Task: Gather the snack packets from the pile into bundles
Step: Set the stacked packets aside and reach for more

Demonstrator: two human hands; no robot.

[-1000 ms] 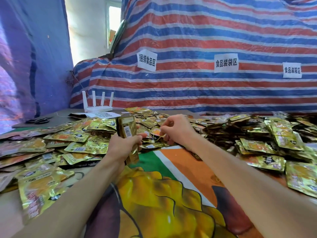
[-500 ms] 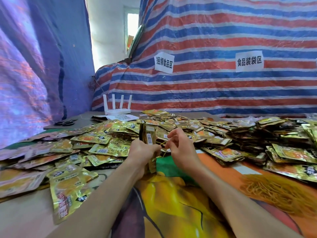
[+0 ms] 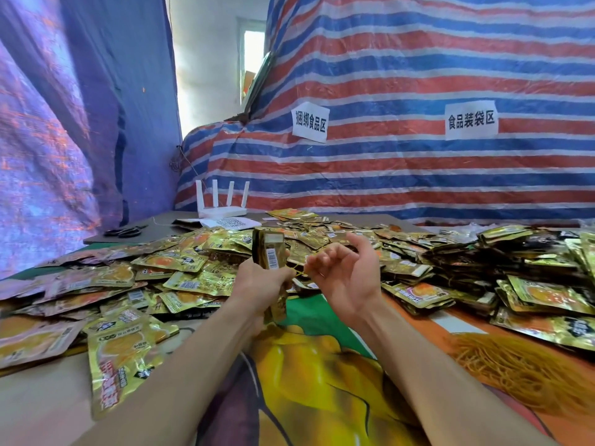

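Here, left hand (image 3: 257,281) grips upright bundle (image 3: 269,255), middle hidden; right hand (image 3: 347,278) pinches faint band (image 3: 297,271).

The router (image 3: 222,207) is plain white. Behind it hangs a striped tarp (image 3: 418,75) of red, blue and white bands, bearing white paper signs (image 3: 309,121) with black characters. Left of the router, another tarp (image 3: 80,107) is blue with a purple sheen, and the scissors (image 3: 125,232) are black. In front of the router, the snack packets (image 3: 180,262) are shiny gold with orange pictures and white barcode patches. The bundle (image 3: 269,255) is darker olive-gold, and the rubber band (image 3: 297,272) on it is yellow. The table cover (image 3: 322,365) shows green, orange, white and a large yellow print. Far right of the router lies a yellow-orange heap of bands (image 3: 521,371).
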